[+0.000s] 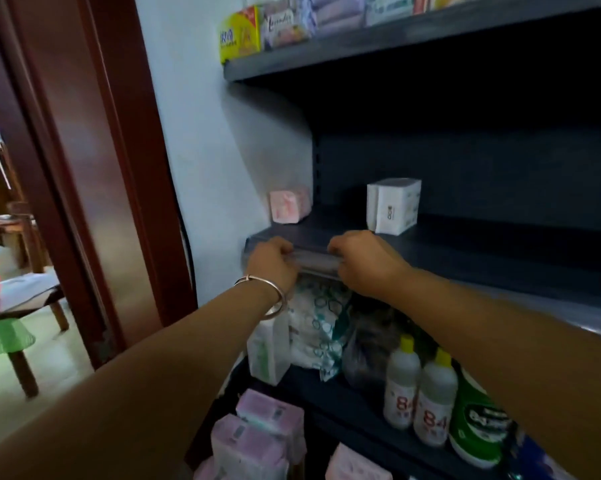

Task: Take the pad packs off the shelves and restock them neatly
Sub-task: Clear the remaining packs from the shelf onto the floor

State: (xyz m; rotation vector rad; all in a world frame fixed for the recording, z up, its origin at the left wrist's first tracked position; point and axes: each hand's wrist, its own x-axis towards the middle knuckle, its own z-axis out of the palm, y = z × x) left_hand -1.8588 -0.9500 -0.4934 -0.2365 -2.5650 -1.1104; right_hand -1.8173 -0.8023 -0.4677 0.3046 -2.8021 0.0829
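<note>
Both hands [274, 261] [364, 259] pinch the shelf's front strip [314, 263], pad packs [394, 206] behind.

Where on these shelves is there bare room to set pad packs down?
Middle shelf: bare between the pink pack and white pack, and right of the white one. Top shelf and lower shelf are crowded.
</note>
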